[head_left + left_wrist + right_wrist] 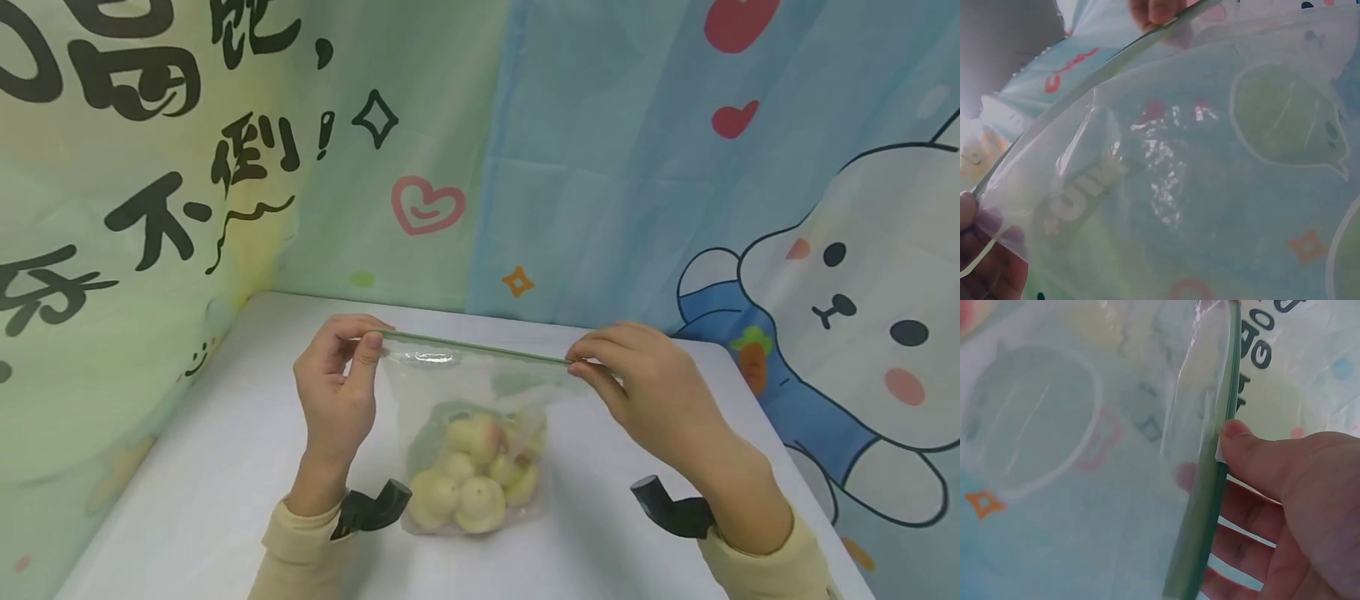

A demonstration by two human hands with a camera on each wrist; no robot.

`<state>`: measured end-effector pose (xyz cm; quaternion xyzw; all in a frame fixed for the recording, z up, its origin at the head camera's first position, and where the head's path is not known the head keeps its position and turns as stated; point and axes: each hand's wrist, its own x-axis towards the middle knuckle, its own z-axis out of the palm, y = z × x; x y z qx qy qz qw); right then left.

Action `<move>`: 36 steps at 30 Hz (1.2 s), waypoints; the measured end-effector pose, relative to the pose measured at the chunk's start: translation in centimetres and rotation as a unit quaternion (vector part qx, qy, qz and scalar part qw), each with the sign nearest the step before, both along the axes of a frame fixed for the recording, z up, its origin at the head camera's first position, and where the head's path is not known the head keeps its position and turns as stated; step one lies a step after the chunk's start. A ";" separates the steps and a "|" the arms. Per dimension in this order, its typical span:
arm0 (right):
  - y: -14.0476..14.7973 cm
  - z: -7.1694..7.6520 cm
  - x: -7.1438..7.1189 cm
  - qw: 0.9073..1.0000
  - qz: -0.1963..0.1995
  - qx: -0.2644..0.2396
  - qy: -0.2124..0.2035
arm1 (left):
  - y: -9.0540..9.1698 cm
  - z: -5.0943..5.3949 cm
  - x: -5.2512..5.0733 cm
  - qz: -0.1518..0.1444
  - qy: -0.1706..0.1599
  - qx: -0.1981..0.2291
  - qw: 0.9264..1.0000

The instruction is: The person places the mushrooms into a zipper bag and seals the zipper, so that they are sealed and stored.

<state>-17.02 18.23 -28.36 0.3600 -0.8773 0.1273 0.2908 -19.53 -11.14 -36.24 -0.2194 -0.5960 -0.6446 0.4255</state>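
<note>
A clear zip bag (465,379) with a green strip along its top edge hangs upright between both hands. Several round yellow-green fruits (480,504), one with a reddish patch, sit in its lower part; their kind is unclear through the plastic. My left hand (337,387) pinches the left end of the green strip between thumb and fingers. Toward the right end, my right hand (663,400) pinches the same strip. In the right wrist view, its thumb presses by a small white slider tab (1220,454) on the strip. Printed leaf shapes show on the bag.
The bag is over a white table (202,517). Behind it hangs a printed cloth (600,208) with hearts, lettering and a cartoon animal. A black wrist mount (371,507) is on the left wrist and another black mount (675,508) on the right.
</note>
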 end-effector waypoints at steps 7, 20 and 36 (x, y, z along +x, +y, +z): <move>2.6 -0.2 0.4 0.998 -0.050 0.022 -0.013 | -0.5 0.1 0.0 0.014 -0.012 0.019 1.000; 3.7 -2.5 0.6 0.992 -0.104 -0.049 -0.046 | -0.7 -0.2 -0.4 -0.029 -0.021 0.043 0.998; 1.8 -16.3 -4.3 0.817 -0.034 -0.256 -0.515 | -1.2 -1.7 -1.5 -0.010 -0.357 -0.275 0.892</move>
